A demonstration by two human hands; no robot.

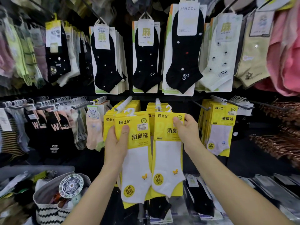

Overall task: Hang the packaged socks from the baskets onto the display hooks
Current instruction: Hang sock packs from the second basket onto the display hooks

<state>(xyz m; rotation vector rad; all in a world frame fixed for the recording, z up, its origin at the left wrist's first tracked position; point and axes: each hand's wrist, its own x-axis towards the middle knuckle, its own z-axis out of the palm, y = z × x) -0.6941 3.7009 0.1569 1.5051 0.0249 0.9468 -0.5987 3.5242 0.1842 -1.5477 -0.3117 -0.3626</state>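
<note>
right hand (186,132) is pinching 1 sock pack (167,153) — i'd be keeping its hanger (168,108), just above the fingers (177,120), square to the display hook (157,102) — left hand (116,143) is gripping a spare pack (138,168).

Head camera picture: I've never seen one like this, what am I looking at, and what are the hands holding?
No machine here: a person wears one wide-angle camera on the head, looking forward and down, so both arms reach in from below. The left hand grips one yellow sock pack, thumb on its front; the right hand pinches the top of a second yellow sock pack. Both packs hold white socks and are held near two display hooks loaded with matching packs. Lower left stands a basket with a small fan on top.
</note>
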